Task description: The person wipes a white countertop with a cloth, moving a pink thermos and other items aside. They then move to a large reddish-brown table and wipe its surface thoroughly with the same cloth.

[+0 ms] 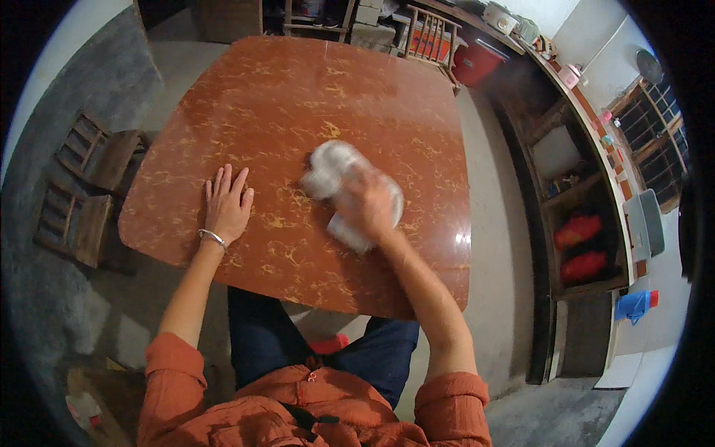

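Observation:
A large table (275,97) with a glossy red-brown, gold-veined top stretches out in front of me. My left hand (228,203) lies flat on its left part, fingers stretched out, with a bangle at the wrist. Right of the middle, my right hand (366,205) presses a white cloth (335,160) against the tabletop. The cloth is bunched up and spreads out on both sides of the hand. Motion smears both the right hand and the cloth, and the palm hides the cloth's middle.
Two wooden chairs (89,223) stand left of the table. Along the right wall runs a counter with open shelves (585,201) holding red bundles. A red bucket (479,62) and a bamboo chair (428,37) are beyond the far right corner. A blue jug (633,305) hangs at right.

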`<state>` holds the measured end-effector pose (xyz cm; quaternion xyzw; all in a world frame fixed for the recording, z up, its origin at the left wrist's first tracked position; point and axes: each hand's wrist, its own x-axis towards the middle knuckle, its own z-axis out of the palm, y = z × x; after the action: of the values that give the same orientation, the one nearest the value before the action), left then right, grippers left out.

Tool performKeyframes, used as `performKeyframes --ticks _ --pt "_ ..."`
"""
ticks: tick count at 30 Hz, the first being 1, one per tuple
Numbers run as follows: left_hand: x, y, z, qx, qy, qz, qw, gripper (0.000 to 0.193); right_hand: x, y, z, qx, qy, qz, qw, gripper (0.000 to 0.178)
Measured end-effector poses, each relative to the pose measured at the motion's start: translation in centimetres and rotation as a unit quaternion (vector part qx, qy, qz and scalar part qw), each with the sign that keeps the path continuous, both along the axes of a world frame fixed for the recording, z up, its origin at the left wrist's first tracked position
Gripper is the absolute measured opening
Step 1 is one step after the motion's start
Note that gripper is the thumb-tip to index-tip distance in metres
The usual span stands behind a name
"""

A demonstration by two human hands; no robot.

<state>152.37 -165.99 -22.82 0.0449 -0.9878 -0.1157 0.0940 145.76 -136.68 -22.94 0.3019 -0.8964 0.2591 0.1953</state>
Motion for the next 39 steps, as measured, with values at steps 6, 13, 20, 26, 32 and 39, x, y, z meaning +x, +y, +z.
performKeyframes --ticks 6,13,20,26,32,39 --pt "-0.1 0.5 -0.5 -0.01 0.017 -0.006 1.0 0.05 11.4 6.3 2.9 0.105 -0.073 0.19 0.973 0.051" --pt "0.0 0.9 -0.3 0.004 0.022 -0.001 1.0 0.05 -1.7 14.3 1.4 0.051 0.011 -0.285 0.957 0.04" --pt "-0.5 0.8 -0.5 0.028 0.047 -0.019 0.998 0.048 -12.4 1.1 1.8 0.082 -0.038 -0.236 0.968 0.042" --pt "-0.5 -1.4 -2.5 0.013 0.072 -0.022 0.997 0.046 -1.8 -9.0 -0.9 0.005 -0.001 0.174 0.985 0.04" --pt "-0.3 0.3 -0.9 0.011 0.039 -0.02 0.999 0.044 13.1 2.3 2.6 0.09 -0.109 0.274 0.951 0.06" --pt "-0.2 -0.2 -1.3 -0.01 0.04 -0.011 0.999 0.044 12.5 15.1 2.8 0.141 -0.081 -0.074 0.984 0.053"
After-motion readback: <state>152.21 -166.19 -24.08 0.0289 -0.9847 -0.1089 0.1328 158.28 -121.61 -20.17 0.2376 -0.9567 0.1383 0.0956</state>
